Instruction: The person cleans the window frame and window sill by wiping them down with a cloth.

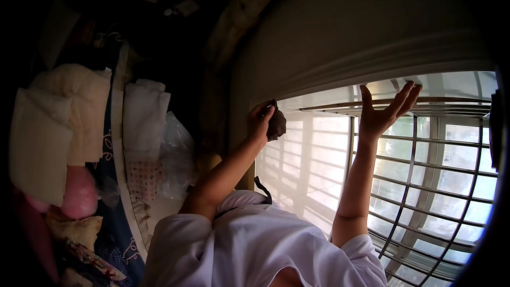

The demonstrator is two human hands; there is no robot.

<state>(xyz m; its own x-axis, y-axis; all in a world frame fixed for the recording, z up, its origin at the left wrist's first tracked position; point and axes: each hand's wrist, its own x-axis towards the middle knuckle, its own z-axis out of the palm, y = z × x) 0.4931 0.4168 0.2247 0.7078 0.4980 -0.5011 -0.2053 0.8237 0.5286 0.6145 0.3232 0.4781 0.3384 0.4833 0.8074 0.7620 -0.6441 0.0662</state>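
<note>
My left hand (260, 122) is closed around a bunched dark cloth (277, 125), held up against a pale, brightly lit surface. Part of the cloth is hidden by the fingers. To the right, my right hand (379, 118) is raised with its fingers spread and nothing in it. Its fingertips reach a glossy white ledge (446, 84) above the window; whether they press on it I cannot tell. Behind my right forearm stands a barred window (430, 180).
On the left, folded cream bedding (48, 133) lies near a pink bundle (79, 194). White folded cloth (143, 117) and a clear plastic bag (178, 141) sit beside a pale edge. A large, shaded pale panel (345, 26) spans the top.
</note>
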